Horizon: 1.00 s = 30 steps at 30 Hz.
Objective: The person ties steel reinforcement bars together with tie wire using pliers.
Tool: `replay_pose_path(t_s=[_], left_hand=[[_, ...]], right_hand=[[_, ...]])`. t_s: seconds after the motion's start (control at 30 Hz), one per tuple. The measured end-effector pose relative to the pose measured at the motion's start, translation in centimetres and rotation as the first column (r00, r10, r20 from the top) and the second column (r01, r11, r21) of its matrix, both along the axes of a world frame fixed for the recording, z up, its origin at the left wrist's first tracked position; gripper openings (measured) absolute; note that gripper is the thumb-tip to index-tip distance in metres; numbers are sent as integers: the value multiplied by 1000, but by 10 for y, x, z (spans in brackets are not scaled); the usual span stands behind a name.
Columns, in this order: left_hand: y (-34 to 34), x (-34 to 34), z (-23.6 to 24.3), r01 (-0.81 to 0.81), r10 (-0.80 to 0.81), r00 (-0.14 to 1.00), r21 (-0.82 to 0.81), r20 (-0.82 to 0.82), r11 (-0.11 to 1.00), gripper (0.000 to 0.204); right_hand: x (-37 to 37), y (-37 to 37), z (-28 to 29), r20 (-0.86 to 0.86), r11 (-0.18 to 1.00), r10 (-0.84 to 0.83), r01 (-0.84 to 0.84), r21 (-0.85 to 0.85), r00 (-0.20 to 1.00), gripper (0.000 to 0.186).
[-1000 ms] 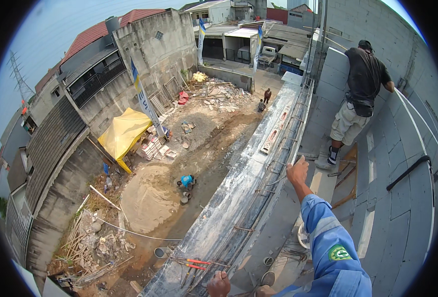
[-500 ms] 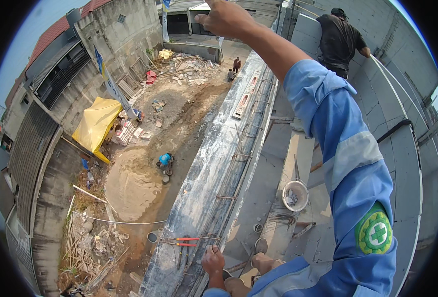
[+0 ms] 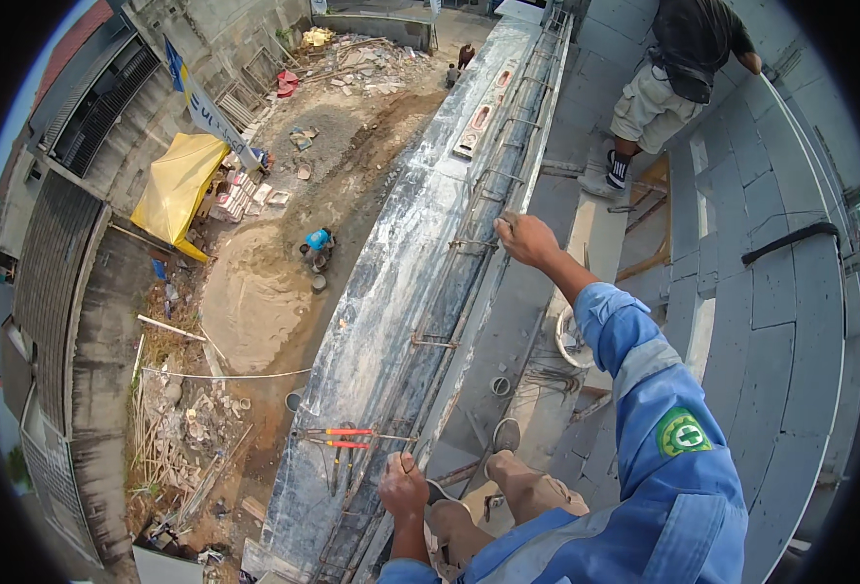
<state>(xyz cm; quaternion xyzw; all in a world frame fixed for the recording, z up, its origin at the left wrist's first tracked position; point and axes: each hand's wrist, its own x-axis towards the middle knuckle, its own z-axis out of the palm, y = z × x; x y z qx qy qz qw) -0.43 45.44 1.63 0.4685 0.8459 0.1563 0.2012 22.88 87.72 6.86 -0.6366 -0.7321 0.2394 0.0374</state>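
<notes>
My right hand [image 3: 525, 239] is closed at the inner edge of the long grey formwork beam [image 3: 372, 302], beside its steel rebar cage [image 3: 469, 241]; what its fingers hold is unclear. Lower down, my left hand [image 3: 403, 487] is closed at the same edge, its grip partly hidden. Just above and left of it, red-handled cutters [image 3: 342, 440] and other metal tools lie on the beam. A long pale object with slots [image 3: 481, 117] rests farther along it. Right of the beam are a bucket [image 3: 574, 341] and my feet [image 3: 506, 438].
A co-worker [image 3: 683, 58] in dark shirt stands beside the grey block wall [image 3: 761, 341]. Far below on the left lie a sand pile [image 3: 250, 316], rubble [image 3: 182, 428], a yellow canopy [image 3: 172, 180], and a person in blue [image 3: 316, 248]; more people stand farther off.
My right hand rose high half a second ago and has come down to the beam's edge. The view has tilted downward. The co-worker remains by the wall.
</notes>
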Motion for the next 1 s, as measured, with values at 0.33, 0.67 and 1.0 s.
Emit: replay_pose_path(t_s=[0.33, 0.67, 1.0], left_hand=[[0, 6, -7, 57, -52, 997, 91, -52, 994, 24], [-2, -1, -7, 57, -56, 998, 2, -33, 998, 24], [-8, -3, -14, 102, -97, 990, 37, -104, 994, 25]], right_hand=[[-12, -28, -23, -91, 990, 5, 8, 139, 996, 46], [-10, 50, -5, -3, 975, 61, -59, 212, 998, 27], [18, 116, 18, 111, 959, 11, -42, 279, 994, 27]])
